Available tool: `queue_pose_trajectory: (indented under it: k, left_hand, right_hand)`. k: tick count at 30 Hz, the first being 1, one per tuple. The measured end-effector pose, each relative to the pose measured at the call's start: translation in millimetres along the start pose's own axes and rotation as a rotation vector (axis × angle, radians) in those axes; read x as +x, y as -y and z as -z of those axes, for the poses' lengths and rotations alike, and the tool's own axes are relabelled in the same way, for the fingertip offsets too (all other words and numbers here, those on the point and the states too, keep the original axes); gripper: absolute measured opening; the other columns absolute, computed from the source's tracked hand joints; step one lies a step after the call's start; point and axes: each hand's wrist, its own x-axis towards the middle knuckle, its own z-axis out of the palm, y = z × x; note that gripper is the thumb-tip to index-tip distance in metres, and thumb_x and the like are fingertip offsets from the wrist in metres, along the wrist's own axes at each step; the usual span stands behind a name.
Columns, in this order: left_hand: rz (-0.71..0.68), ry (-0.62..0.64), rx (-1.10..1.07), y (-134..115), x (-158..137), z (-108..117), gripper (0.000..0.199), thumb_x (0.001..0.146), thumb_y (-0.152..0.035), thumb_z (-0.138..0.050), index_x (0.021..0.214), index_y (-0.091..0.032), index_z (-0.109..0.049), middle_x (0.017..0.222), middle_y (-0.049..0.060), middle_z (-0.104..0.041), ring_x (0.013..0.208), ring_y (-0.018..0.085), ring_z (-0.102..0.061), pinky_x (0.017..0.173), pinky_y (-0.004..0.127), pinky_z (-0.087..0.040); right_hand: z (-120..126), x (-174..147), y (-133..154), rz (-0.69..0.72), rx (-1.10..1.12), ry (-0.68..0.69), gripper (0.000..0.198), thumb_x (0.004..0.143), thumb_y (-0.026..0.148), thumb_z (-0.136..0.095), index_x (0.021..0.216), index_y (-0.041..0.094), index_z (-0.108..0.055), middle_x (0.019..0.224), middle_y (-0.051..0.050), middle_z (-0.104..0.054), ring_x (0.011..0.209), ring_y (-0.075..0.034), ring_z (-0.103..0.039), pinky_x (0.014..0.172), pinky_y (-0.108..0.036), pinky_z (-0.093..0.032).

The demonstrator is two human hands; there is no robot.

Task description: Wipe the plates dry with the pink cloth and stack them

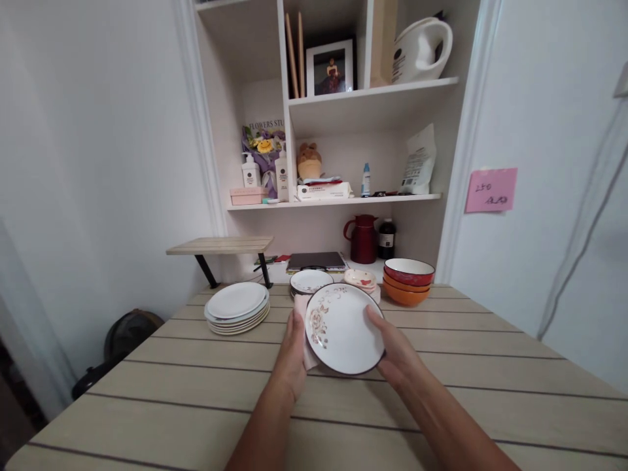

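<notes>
Forearms (267, 418) lead to fingers (377, 319) holding a plate (346, 333), face tilted toward the camera.

1. Held plate (348, 330): white, dark rim, brown floral sprays, 8 to 12 o'clock on its face.
2. Cloth (309, 357), plate's 9 o'clock: pale pink.
3. Plate stack (238, 302), between 9 and 10 o'clock: top one plain white.
4. Small plates (311, 280), 11 o'clock: white, dark rim, brownish floral.
5. Bowls (408, 279), 2 o'clock: top red outside, white inside; lower ones orange.
6. Table (441, 409): beige, dark stripes.
</notes>
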Motion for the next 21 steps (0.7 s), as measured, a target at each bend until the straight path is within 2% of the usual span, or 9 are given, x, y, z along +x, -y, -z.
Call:
queue_pose_trajectory:
  k: [3,7,12,15,18,21]
  left_hand:
    - [-0.035,0.009,0.073,-4,-1,-1,0.068,0.078,-0.05,-0.068,0.138,-0.029,-0.043,0.131,0.01,-0.061,0.116,0.023,-0.06,0.096,0.036,-0.049]
    - [-0.057,-0.009,0.126,-3,-3,-4,0.07,0.076,-0.043,-0.072,0.137,-0.027,-0.043,0.125,0.01,-0.065,0.11,0.021,-0.064,0.095,0.034,-0.05]
    - [0.057,-0.047,0.172,19,-11,-15,0.06,0.075,-0.047,-0.072,0.126,-0.022,-0.055,0.115,0.011,-0.07,0.099,0.022,-0.068,0.083,0.031,-0.055]
    - [0.112,-0.067,0.208,30,-15,-19,0.055,0.076,-0.051,-0.068,0.119,-0.018,-0.061,0.106,0.012,-0.073,0.092,0.022,-0.069,0.078,0.031,-0.056]
    - [0.084,-0.09,0.201,29,-14,-18,0.053,0.077,-0.053,-0.066,0.116,-0.017,-0.063,0.102,0.013,-0.073,0.091,0.022,-0.069,0.078,0.032,-0.055]
    - [-0.047,-0.099,0.249,19,-9,-14,0.053,0.077,-0.054,-0.066,0.113,-0.014,-0.064,0.103,0.013,-0.073,0.093,0.023,-0.069,0.083,0.032,-0.054]
  right_hand:
    - [-9,-11,-4,0.035,-0.119,-0.033,0.038,0.081,0.026,-0.066,0.112,0.006,-0.062,0.08,-0.016,-0.076,0.078,-0.03,-0.072,0.078,-0.045,-0.058]
    - [-15,-17,-7,0.135,-0.116,-0.053,0.035,0.079,0.025,-0.067,0.109,0.008,-0.063,0.076,-0.013,-0.076,0.07,-0.028,-0.072,0.069,-0.039,-0.059]
    - [-11,-7,-8,0.266,-0.002,-0.169,0.035,0.08,0.023,-0.066,0.111,0.009,-0.061,0.073,-0.009,-0.076,0.064,-0.024,-0.071,0.065,-0.035,-0.06]
    - [-11,-5,-9,0.279,0.02,-0.202,0.038,0.08,0.024,-0.066,0.114,0.009,-0.06,0.077,-0.009,-0.077,0.067,-0.023,-0.072,0.065,-0.034,-0.06]
    - [-12,-7,-10,0.222,-0.008,-0.138,0.039,0.079,0.026,-0.067,0.115,0.011,-0.061,0.085,-0.01,-0.077,0.074,-0.023,-0.072,0.067,-0.033,-0.06]
    - [-11,-10,-4,0.128,-0.082,0.032,0.042,0.076,0.026,-0.07,0.114,0.011,-0.062,0.09,-0.011,-0.076,0.079,-0.024,-0.072,0.07,-0.033,-0.058]
